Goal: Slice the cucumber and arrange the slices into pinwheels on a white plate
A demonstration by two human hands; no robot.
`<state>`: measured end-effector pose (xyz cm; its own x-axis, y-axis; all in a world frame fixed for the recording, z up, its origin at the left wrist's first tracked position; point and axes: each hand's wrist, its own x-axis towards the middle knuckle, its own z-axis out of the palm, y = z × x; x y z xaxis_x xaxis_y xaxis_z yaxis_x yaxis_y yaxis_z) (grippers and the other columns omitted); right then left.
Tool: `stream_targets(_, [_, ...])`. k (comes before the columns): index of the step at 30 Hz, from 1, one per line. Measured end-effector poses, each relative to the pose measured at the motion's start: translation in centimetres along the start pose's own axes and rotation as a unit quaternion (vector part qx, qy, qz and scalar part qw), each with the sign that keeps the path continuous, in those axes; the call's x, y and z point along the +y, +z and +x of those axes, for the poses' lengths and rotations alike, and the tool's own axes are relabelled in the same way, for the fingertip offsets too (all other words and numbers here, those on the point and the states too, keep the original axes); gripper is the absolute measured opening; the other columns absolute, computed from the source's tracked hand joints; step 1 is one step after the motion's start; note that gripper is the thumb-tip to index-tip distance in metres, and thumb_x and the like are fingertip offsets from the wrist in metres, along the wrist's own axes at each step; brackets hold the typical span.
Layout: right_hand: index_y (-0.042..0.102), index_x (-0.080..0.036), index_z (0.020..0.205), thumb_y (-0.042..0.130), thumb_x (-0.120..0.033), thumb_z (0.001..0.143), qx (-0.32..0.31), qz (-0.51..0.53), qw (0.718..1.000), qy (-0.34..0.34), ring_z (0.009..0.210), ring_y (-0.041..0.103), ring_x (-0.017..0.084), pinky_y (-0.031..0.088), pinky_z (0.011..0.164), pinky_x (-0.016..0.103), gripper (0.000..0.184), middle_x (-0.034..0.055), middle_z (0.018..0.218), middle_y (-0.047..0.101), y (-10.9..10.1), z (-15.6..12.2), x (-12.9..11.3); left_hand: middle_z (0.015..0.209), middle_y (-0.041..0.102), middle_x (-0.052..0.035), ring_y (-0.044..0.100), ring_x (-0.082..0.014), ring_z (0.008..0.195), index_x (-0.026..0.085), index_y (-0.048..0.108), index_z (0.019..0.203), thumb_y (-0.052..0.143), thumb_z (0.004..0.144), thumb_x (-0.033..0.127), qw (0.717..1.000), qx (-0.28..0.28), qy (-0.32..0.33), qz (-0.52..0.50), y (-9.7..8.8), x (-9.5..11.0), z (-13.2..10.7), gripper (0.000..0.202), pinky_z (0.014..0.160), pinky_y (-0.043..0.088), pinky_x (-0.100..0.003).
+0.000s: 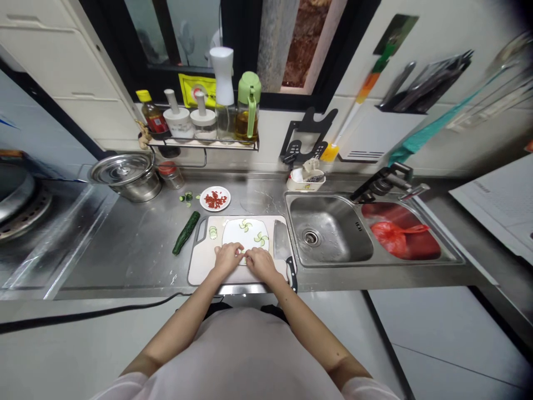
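My left hand (229, 258) and my right hand (260, 263) meet over the near edge of a white plate (238, 235). Their thumbs and fingertips are pinched close together on a cucumber slice, mostly hidden, with only a pale green sliver showing. Thin cucumber slices form two pinwheel shapes on the plate, a back pinwheel (245, 225) and a right pinwheel (261, 239). Under the plate lies a cutting board (204, 265). A short row of cucumber slices (213, 233) rests on its left part. On its right side lies a cleaver (282, 240) with a black handle.
Left of the board lies a cucumber (186, 233). Behind stand a small dish (215, 207) of chopped red pieces, green scraps (187, 196), a jar (170, 175) and a lidded steel pot (139, 186). A double sink (331, 233) is at right, with a red bag (391, 239). Bottles fill a rack (204, 144).
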<state>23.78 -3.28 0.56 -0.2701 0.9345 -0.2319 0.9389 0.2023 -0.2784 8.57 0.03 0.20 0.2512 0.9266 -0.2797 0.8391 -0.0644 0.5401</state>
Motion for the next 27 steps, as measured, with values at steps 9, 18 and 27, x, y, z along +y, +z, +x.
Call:
stream_targets(9, [0.066, -0.02, 0.106, 0.039, -0.023, 0.095, 0.003, -0.015, 1.0, -0.008, 0.092, 0.054, 0.019, 0.034, 0.079, 0.029, 0.029, 0.008, 0.097, 0.065, 0.02, -0.08, -0.24, 0.091, 0.069, -0.0032, 0.058, -0.0235, 0.098, 0.026, 0.067, 0.098, 0.057, 0.083, 0.028, 1.0, -0.004, -0.006, 0.0, -0.14, 0.22, -0.04, 0.018, 0.085, 0.03, -0.038])
stream_targets(18, [0.065, -0.019, 0.105, 0.038, -0.022, 0.096, 0.004, -0.014, 1.0, -0.003, 0.092, 0.054, 0.019, 0.034, 0.078, 0.029, 0.029, 0.0079, 0.098, 0.065, 0.16, -0.17, -0.44, 0.094, 0.069, -0.0041, 0.057, -0.0245, 0.101, 0.026, 0.067, 0.1, 0.055, 0.084, 0.028, 1.0, -0.006, -0.013, 0.007, 0.0, 0.29, -0.14, 0.02, 0.088, 0.03, -0.039])
stream_targets(27, [0.065, -0.019, 0.107, 0.04, -0.021, 0.094, 0.001, -0.008, 1.0, 0.001, 0.092, 0.054, 0.019, 0.034, 0.079, 0.029, 0.028, 0.0081, 0.099, 0.065, 0.12, -0.08, -0.53, 0.094, 0.069, -0.0036, 0.057, -0.0245, 0.101, 0.026, 0.066, 0.101, 0.055, 0.085, 0.028, 1.0, -0.005, -0.016, 0.005, -0.13, 0.43, -0.29, 0.019, 0.087, 0.03, -0.039])
